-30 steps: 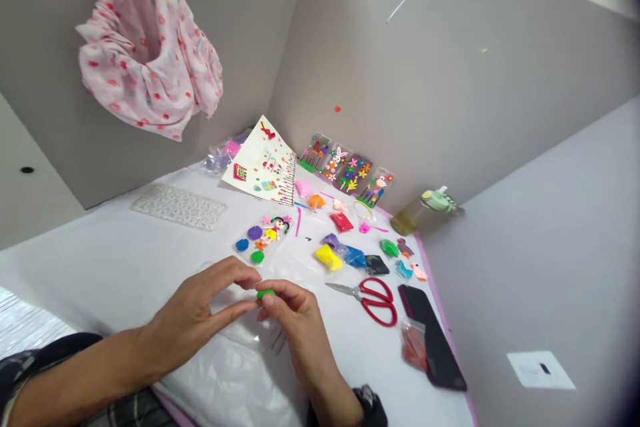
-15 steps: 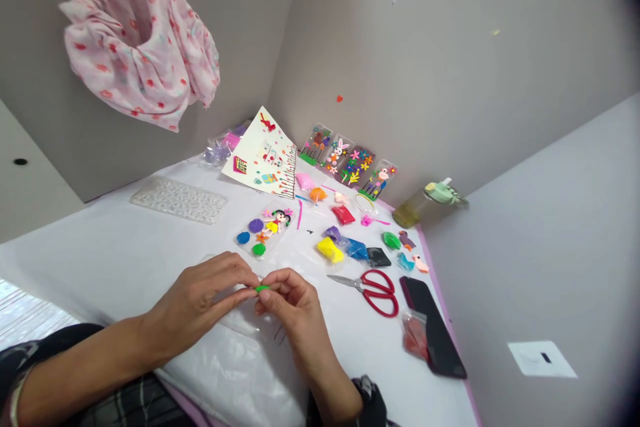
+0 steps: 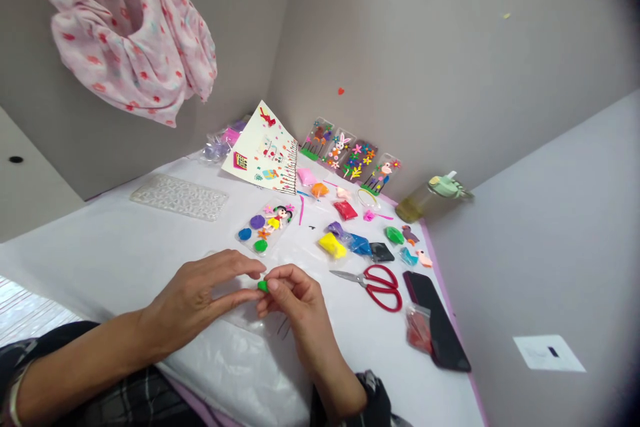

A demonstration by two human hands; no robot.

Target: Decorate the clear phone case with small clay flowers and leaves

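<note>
A small piece of green modelling clay [image 3: 263,286] is pinched between the thumb and index finger of my right hand [image 3: 297,307]. Beside it is my left hand [image 3: 197,290], its index finger and thumb apart; the thumb tip lies close against the clay, and I cannot tell whether it touches. Just beyond the hands lies a clear phone case [image 3: 277,232] decorated with a clay girl figure, small flowers and purple, blue and green discs. Under my hands is a transparent sheet [image 3: 245,320], partly hidden, with thin dark lines showing near the right wrist.
Red-handled scissors [image 3: 373,283], a black phone [image 3: 437,327] and a bag of reddish clay [image 3: 419,330] lie to the right. Several coloured clay packets [image 3: 333,245] sit mid-table. Decorated cases [image 3: 360,159] lean on the wall near a bottle [image 3: 417,203]. A textured mould [image 3: 180,197] lies left.
My left index finger has lifted off the green clay, opening a gap above the thumb. The clay stays in my right fingertips. The view has shifted slightly.
</note>
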